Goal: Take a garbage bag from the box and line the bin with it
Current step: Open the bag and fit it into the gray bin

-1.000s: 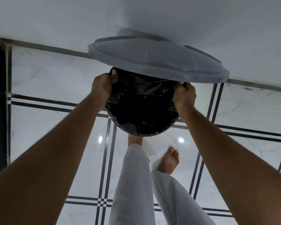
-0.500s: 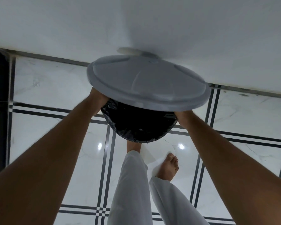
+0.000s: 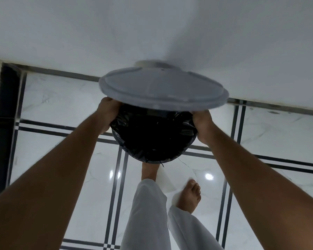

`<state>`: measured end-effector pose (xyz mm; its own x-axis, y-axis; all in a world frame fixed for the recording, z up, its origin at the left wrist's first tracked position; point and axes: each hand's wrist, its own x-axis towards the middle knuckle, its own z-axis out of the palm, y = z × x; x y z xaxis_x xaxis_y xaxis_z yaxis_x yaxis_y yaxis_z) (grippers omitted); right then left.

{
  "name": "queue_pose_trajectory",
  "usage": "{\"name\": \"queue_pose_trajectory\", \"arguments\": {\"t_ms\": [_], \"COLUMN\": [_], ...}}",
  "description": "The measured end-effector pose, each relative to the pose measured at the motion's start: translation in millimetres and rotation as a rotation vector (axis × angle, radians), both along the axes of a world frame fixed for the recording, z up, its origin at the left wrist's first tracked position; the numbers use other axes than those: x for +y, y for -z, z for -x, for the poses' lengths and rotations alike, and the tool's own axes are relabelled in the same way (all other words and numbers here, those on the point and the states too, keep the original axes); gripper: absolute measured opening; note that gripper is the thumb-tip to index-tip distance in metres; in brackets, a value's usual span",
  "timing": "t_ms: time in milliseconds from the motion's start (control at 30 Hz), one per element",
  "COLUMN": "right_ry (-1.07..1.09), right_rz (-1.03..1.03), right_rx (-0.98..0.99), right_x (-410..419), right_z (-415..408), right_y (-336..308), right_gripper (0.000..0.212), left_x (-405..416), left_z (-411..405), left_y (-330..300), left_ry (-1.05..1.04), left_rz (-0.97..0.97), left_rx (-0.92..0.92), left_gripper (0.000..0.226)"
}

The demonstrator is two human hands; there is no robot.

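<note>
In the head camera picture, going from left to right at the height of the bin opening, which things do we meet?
Left hand at the rim → black garbage bag lining the bin → right hand at the opposite rim. The grey lid hangs above all three.

**Bin mouth half roofed by its lid**

The grey lid hangs tilted over the far half of the bin, roofing that side. Only the near half of the black-lined mouth lies uncovered from above. The left hand blocks the bin's left rim, the right hand its right rim. Behind the bin stands the white wall. In front of the bin, a leg and bare foot occupy the tiled floor.
</note>
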<state>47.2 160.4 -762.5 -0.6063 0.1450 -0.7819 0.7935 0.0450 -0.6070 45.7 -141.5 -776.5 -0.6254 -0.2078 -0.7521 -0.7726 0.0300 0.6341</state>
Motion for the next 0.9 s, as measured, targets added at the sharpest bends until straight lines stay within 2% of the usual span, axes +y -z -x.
{"name": "queue_pose_trajectory", "arguments": {"t_ms": [133,267,400,533,600,667,733,900], "right_ry": [0.003,0.005,0.0,-0.021,-0.117,-0.199,-0.226,-0.392], "right_rz": [-0.025,-0.066,-0.158,-0.37,-0.484,-0.547,-0.491,-0.561], "right_rx": [-0.059,-0.05,-0.04,0.07,0.176,0.302,0.428,0.475], "right_x": [1,0,-1,-1,-7,-15,-21,-30], "right_z": [4,5,9,9,8,11,14,20], "right_y": [13,8,4,2,-9,-16,-14,7], "right_gripper": [0.047,0.04,0.035,0.04,0.053,0.06,0.052,0.045], "left_x": [3,0,-10,-15,-14,-9,0,24], "left_z": [3,13,25,33,36,38,39,47], "left_y": [-7,-7,-3,0,2,0,-6,-18], "left_ry": [0.013,0.044,0.067,0.092,0.102,0.138,0.203,0.282], "left_rz": [0.041,0.079,0.126,0.062,0.077,0.258,0.482,0.462], "left_rx": [-0.054,-0.085,-0.192,-0.226,-0.186,-0.073,0.085,0.164], "left_gripper": [0.045,0.035,0.061,0.037,0.023,0.015,0.011,0.02]}}
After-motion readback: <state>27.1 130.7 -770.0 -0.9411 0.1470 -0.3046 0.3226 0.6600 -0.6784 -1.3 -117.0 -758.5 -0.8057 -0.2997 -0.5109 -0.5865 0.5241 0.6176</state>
